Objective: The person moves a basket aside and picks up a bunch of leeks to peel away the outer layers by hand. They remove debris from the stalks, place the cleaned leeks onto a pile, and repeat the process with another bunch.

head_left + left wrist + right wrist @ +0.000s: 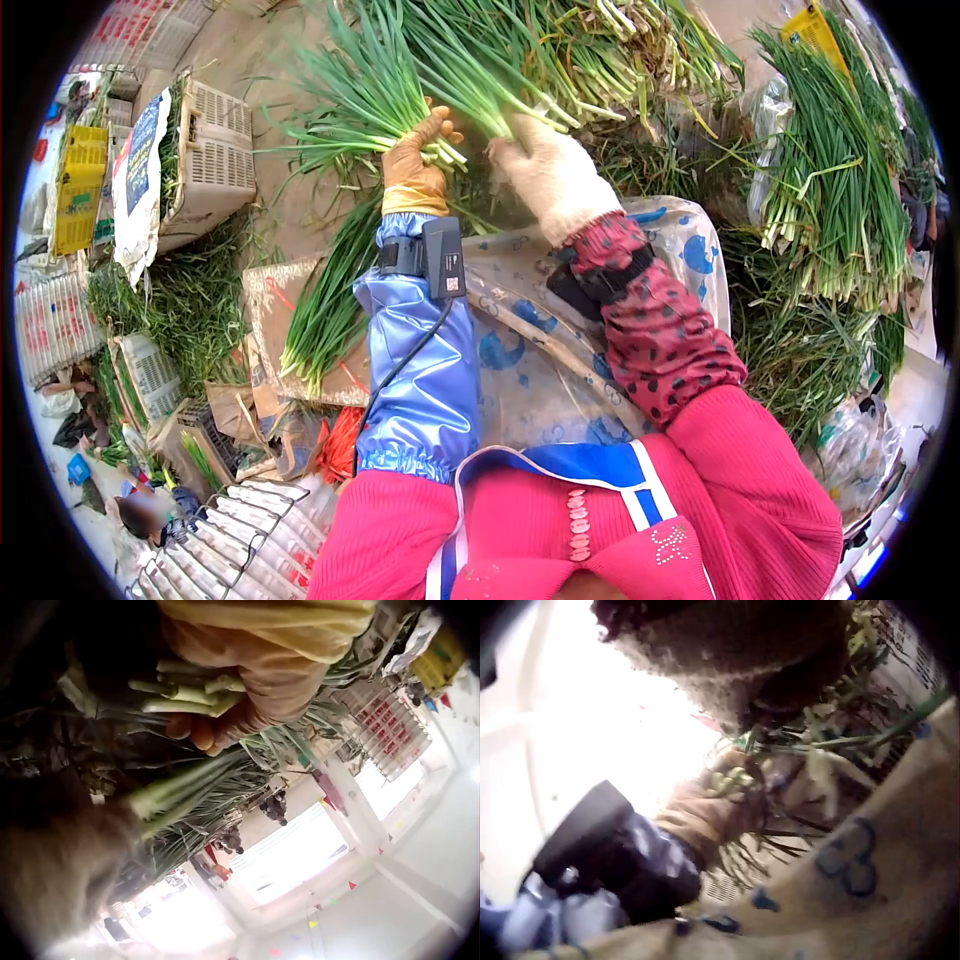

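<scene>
In the head view the left hand (pixel 418 165), in an orange-tan glove, grips a bunch of green stalks (pixel 375 95) near their pale ends. Just right of it, the right hand (pixel 550 170) in a cream glove has its fingers around the pale part of another bunch (pixel 480 75). The left wrist view shows the gloved left hand (pixel 255 690) curled round cut white ends (pixel 195 694), with the blurred right hand (pixel 60 862) at a second bunch (pixel 187 787). The right wrist view has the right hand (pixel 742 660) dark above the left hand (pixel 705 810).
A loose pile of stalks (pixel 650 50) lies beyond the hands, and a large bundle (pixel 830 180) at the right. A bunch (pixel 335 300) rests on cardboard (pixel 270 330) beside the left forearm. White crates (pixel 215 150) stand at the left; patterned plastic (pixel 520 350) covers the lap.
</scene>
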{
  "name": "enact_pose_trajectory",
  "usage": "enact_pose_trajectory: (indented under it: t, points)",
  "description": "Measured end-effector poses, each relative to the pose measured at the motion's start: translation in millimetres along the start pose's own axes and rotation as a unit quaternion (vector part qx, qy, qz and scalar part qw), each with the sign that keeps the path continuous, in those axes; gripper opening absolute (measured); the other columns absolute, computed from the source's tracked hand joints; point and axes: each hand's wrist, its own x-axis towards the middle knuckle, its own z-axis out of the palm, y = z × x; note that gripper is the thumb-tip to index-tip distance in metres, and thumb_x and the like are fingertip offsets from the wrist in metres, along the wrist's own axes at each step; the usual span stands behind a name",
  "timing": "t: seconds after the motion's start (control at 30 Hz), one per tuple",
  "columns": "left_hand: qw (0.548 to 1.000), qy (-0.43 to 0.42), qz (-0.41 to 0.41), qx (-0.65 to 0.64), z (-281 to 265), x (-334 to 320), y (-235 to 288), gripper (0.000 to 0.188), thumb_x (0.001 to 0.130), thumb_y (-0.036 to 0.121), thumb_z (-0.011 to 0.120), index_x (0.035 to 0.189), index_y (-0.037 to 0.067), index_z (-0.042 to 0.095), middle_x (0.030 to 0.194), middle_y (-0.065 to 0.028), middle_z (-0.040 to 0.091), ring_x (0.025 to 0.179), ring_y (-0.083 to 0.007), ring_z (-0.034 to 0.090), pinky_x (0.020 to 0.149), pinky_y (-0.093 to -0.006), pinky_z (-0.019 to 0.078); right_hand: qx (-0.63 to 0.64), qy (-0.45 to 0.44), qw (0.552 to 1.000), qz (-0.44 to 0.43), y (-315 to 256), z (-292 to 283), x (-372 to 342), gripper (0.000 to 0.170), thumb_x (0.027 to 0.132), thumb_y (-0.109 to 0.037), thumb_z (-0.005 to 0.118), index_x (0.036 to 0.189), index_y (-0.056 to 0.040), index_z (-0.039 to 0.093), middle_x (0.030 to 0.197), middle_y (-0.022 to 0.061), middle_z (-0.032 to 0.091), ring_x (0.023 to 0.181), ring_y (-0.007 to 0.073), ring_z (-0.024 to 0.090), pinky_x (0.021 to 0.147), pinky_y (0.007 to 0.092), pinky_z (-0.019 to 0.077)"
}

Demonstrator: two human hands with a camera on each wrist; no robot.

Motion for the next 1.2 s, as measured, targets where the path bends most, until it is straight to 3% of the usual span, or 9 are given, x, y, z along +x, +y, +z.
enact_pose_trajectory:
  t: [0.23, 0.4, 0.43, 0.5, 0.7, 0.83, 0.9, 1.13, 1.2]
  points:
    - [0.998, 0.011, -0.045, 0.044, -10, 5, -7, 0.029, 0.079, -0.003, 0.071, 0.107, -0.002, 0.061, 0.086, -0.0136, 0.068, 0.067, -0.0208, 0.065, 0.058, -0.0372, 0.0572, 0.407, 0.06, 0.897, 0.162, 27, 22, 21, 0.032, 0.086, -0.015, 0.059, 0.115, -0.0002, 0.062, 0.082, 0.0122, 0.068, 0.059, 0.0126, 0.057, 0.053, 0.0255, 0.0437]
    - [0.992, 0.012, -0.092, 0.089, -1, -6, -8, 0.021, 0.073, -0.003, 0.077, 0.09, -0.006, 0.066, 0.078, -0.0139, 0.067, 0.061, -0.0247, 0.063, 0.05, -0.0351, 0.0538, 0.297, 0.022, 0.946, 0.13, 19, 36, 17, 0.028, 0.089, -0.018, 0.06, 0.111, -0.0006, 0.061, 0.075, 0.0069, 0.065, 0.06, 0.0117, 0.058, 0.052, 0.0263, 0.0451]
    - [0.994, 0.012, -0.067, 0.089, 1, -8, -10, 0.02, 0.073, -0.004, 0.077, 0.09, -0.006, 0.066, 0.078, -0.0135, 0.067, 0.061, -0.0245, 0.063, 0.05, -0.0351, 0.0539, 0.259, 0.041, 0.955, 0.137, 20, 41, 20, 0.032, 0.091, -0.023, 0.06, 0.111, 0.0016, 0.062, 0.09, 0.0158, 0.068, 0.076, 0.0225, 0.065, 0.07, 0.0323, 0.0491]
    - [0.993, -0.012, -0.081, 0.083, -1, -9, -9, 0.019, 0.076, -0.004, 0.075, 0.091, -0.006, 0.065, 0.082, -0.0134, 0.067, 0.066, -0.0237, 0.064, 0.054, -0.0342, 0.0549, 0.185, 0.056, 0.978, 0.081, 25, 48, 21, 0.028, 0.092, -0.022, 0.058, 0.111, -0.0019, 0.063, 0.09, 0.0144, 0.068, 0.076, 0.0218, 0.065, 0.071, 0.032, 0.049]
    - [0.988, -0.067, -0.118, 0.068, -11, -3, -4, 0.022, 0.079, -0.002, 0.069, 0.1, -0.004, 0.063, 0.092, -0.0143, 0.067, 0.078, -0.0266, 0.067, 0.064, -0.0371, 0.0584, 0.335, -0.053, 0.933, 0.117, 21, 44, 11, 0.027, 0.093, -0.022, 0.057, 0.11, -0.0032, 0.063, 0.091, 0.0133, 0.068, 0.08, 0.0199, 0.064, 0.072, 0.0321, 0.0492]
    - [0.986, -0.033, -0.16, -0.029, 0, -15, 4, 0.025, 0.075, -0.005, 0.069, 0.1, -0.005, 0.062, 0.089, -0.0141, 0.066, 0.076, -0.0279, 0.067, 0.069, -0.0444, 0.0582, 0.252, -0.018, 0.967, 0.035, 34, 46, 18, 0.029, 0.092, -0.021, 0.056, 0.111, -0.0005, 0.063, 0.087, 0.0095, 0.067, 0.069, 0.0155, 0.062, 0.063, 0.028, 0.0488]
    - [0.987, -0.024, -0.159, -0.004, -7, -7, 3, 0.025, 0.075, -0.006, 0.069, 0.098, -0.005, 0.061, 0.087, -0.0131, 0.065, 0.073, -0.0266, 0.066, 0.068, -0.0438, 0.0584, 0.367, -0.033, 0.915, 0.165, 27, 29, 15, 0.025, 0.092, -0.021, 0.055, 0.106, -0.0035, 0.065, 0.079, 0.0079, 0.064, 0.066, 0.0132, 0.058, 0.057, 0.028, 0.0475]
    - [0.984, -0.015, -0.18, -0.007, 6, -15, 6, 0.021, 0.076, -0.007, 0.068, 0.095, -0.005, 0.061, 0.082, -0.0124, 0.064, 0.067, -0.0239, 0.064, 0.064, -0.0409, 0.0583, 0.448, -0.098, 0.864, 0.208, 27, 9, 11, 0.031, 0.092, -0.024, 0.055, 0.111, -0.0005, 0.061, 0.09, 0.0084, 0.067, 0.069, 0.0133, 0.06, 0.061, 0.0283, 0.0473]
    - [0.984, -0.019, -0.174, 0.039, 0, -8, 2, 0.019, 0.076, -0.007, 0.068, 0.094, -0.006, 0.062, 0.082, -0.0127, 0.064, 0.066, -0.0228, 0.064, 0.063, -0.0373, 0.0578, 0.343, -0.117, 0.924, 0.12, 20, 17, 11, 0.033, 0.092, -0.026, 0.055, 0.111, 0.0005, 0.061, 0.09, 0.0086, 0.067, 0.07, 0.0139, 0.061, 0.062, 0.0288, 0.0474]
